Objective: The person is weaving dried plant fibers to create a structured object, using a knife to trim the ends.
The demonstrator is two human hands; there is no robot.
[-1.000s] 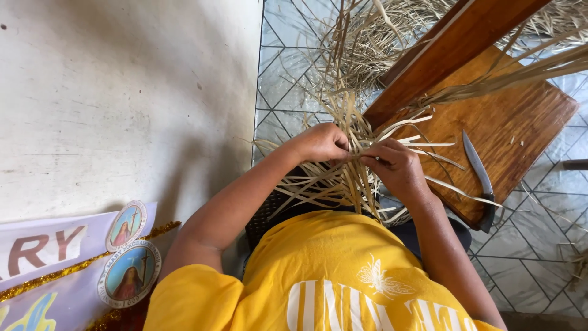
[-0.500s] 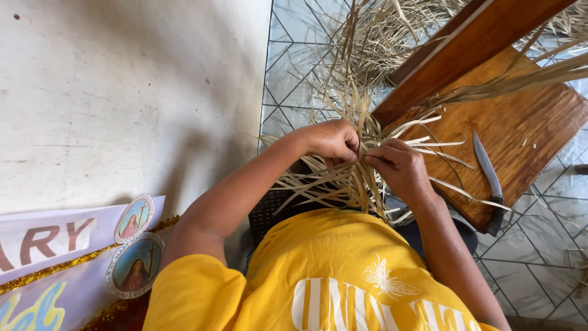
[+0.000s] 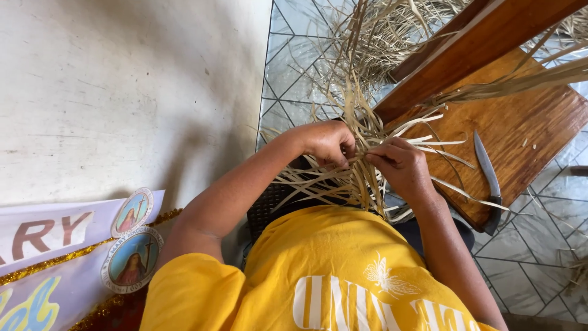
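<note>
The strips [image 3: 358, 165] fan out over the lap at centre, where the left hand [image 3: 327, 142] and right hand [image 3: 401, 165] meet with fingers curled, each pinching a few strands. A loose pinch could let the crossing slip and the weave open, and a hard tug could likely split a dry strand. Counted: two hands, one knife [image 3: 488, 178] lying on one board [image 3: 520, 122] at right, and strips too many to count.

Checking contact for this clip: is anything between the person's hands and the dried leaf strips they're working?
Nothing visible. The left hand and right hand both pinch the dried leaf strips directly, above the lap. The knife lies apart on the wooden board, to the right.
</note>
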